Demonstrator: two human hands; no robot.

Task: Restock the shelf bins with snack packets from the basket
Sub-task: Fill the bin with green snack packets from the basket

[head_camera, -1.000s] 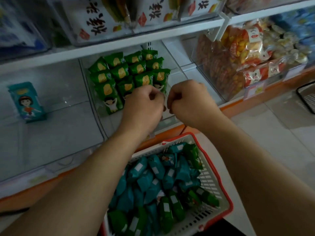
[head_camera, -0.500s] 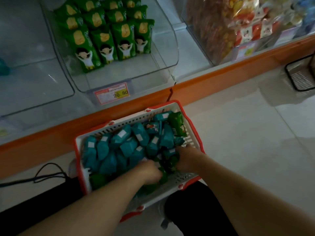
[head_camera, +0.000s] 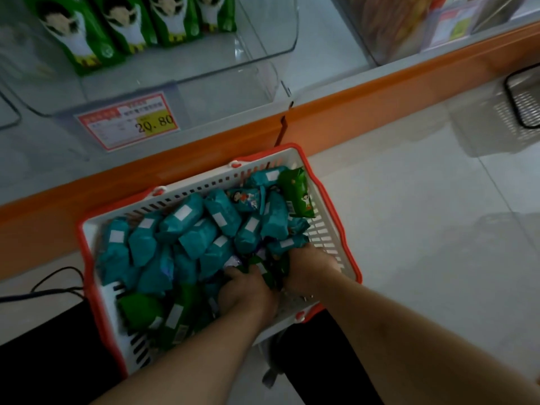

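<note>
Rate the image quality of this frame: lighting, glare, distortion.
Head view: dim overall; wide-angle bending curves the orange shelf edge; soft reflections on the floor tiles; price tag digits readable, small print blurred.

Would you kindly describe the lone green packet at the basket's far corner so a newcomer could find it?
Start at the red-rimmed white basket on the floor below the orange shelf edge. In its far right corner a green packet leans against the wall; its neighbours are all teal packets.

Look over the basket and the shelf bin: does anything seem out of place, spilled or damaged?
Nothing stands out. The packets lie jumbled but inside the basket, green packets stand upright in the clear bin, and both hands dig among the packets.
</note>
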